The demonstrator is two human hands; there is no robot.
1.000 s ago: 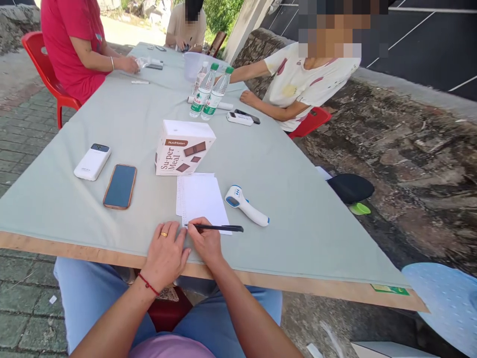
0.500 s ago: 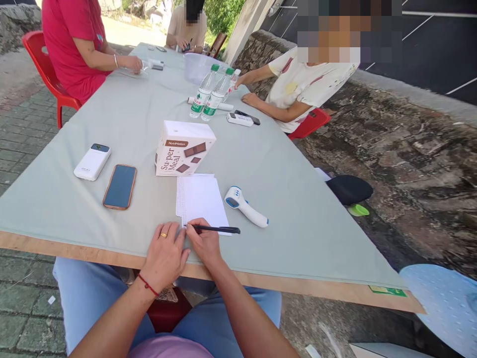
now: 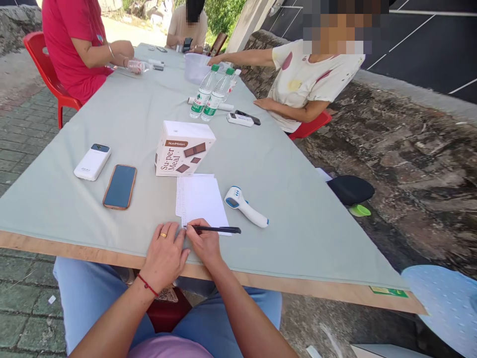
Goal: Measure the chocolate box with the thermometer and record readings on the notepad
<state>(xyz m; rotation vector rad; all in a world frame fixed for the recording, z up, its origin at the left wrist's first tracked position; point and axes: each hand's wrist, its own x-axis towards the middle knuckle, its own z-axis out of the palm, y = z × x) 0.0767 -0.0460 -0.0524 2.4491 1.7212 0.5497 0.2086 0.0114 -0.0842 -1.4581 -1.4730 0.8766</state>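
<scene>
My right hand [image 3: 204,242] is closed around a black pen [image 3: 219,229], its tip at the lower left edge of the white paper sheets [image 3: 203,199]. Flat on the tabletop beside the sheets lies my left hand [image 3: 166,251], its fingers stretched out, with a ring and a red wrist cord. Just beyond the paper stands a white box [image 3: 185,149] printed with chocolate bars. To the right of the sheets rests a white and blue infrared thermometer [image 3: 246,206]. A phone [image 3: 119,186] and a white power bank [image 3: 93,161] lie to the left.
Two water bottles [image 3: 212,97] with green caps stand mid-table near a white and a dark device [image 3: 240,119]. Farther back is a translucent tub [image 3: 196,68]. Three people sit around the grey-covered table [image 3: 290,223]. A blue stool [image 3: 443,298] is at the right.
The person on the right has stretched an arm out to the tub. The person in red has raised a hand near a clear bottle. My hands and the pen look almost unmoved.
</scene>
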